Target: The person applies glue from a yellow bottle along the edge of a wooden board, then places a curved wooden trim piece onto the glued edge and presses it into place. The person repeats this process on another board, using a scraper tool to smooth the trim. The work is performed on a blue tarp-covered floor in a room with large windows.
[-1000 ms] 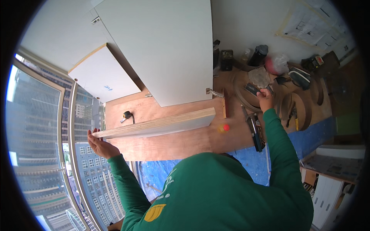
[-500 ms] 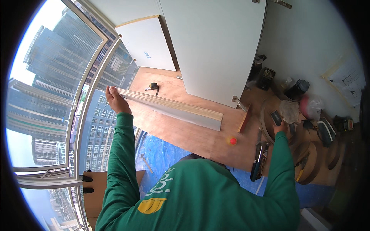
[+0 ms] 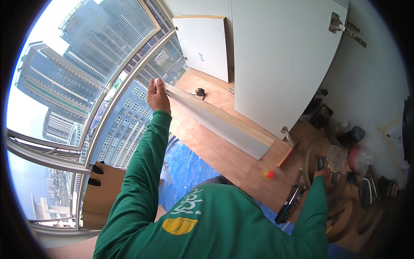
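My left hand point(image 3: 158, 98) grips the far left end of a long, narrow white panel point(image 3: 233, 131). The panel stands on edge on the plywood surface point(image 3: 202, 142), its bare layered wood edge facing up. At the right, the fingers of my right hand point(image 3: 320, 173) close on a small dark rectangular block point(image 3: 320, 162). This block sits among coils of brown edge strip point(image 3: 308, 162) and beside a clear plastic bag point(image 3: 336, 158). Past the panel lies a yellow and black tape measure point(image 3: 199, 92).
A large white door panel point(image 3: 284, 56) with metal hinges stands at the back, a smaller white board point(image 3: 202, 45) beside it. A red-topped container point(image 3: 269, 174), a reddish wood strip point(image 3: 287, 158) and several tools point(image 3: 291, 203) lie near the front. Windows point(image 3: 125, 86) run along the left.
The view has turned, so the scene sits further right and lower at the right. My left hand still holds the panel end; my right hand stays at the dark block, which looks more upright.
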Available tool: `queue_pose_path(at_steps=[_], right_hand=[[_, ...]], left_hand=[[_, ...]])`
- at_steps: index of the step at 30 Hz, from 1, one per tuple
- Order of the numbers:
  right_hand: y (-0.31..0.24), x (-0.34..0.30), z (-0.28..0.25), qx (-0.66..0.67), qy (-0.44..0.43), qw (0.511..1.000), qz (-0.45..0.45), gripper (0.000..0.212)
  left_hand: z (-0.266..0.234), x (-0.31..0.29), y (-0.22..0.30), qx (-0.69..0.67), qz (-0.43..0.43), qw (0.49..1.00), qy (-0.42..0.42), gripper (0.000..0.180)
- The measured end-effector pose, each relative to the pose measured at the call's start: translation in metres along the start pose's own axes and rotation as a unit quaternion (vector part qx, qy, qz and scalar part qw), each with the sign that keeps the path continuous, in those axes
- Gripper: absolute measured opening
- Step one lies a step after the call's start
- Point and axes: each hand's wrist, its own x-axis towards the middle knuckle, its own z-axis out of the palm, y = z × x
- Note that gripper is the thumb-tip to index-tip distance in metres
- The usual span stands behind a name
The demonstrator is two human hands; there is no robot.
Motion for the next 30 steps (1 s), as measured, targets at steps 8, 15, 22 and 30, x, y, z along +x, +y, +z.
queue_pose_path(at_steps=[8, 15, 22, 30], right_hand=[[0.050, 0.036, -0.003, 0.213, 0.188, 0.959, 0.004, 0.078], [0.008, -0.084, -0.120, 0.487, 0.188, 0.800, -0.296, 0.065], [-0.141, -0.306, -0.284, 0.398, 0.096, 0.720, -0.560, 0.074], [-0.365, -0.490, -0.270, 0.125, 0.055, 0.655, -0.743, 0.063]], left_hand=[[0.025, 0.006, -0.008, -0.064, -0.041, 0.996, -0.050, 0.079], [-0.003, 0.025, -0.037, -0.032, -0.066, 0.990, -0.118, 0.053], [0.023, 0.017, -0.056, -0.108, 0.020, 0.984, -0.143, 0.063], [0.018, 0.022, -0.052, -0.194, 0.020, 0.946, -0.258, 0.073]])
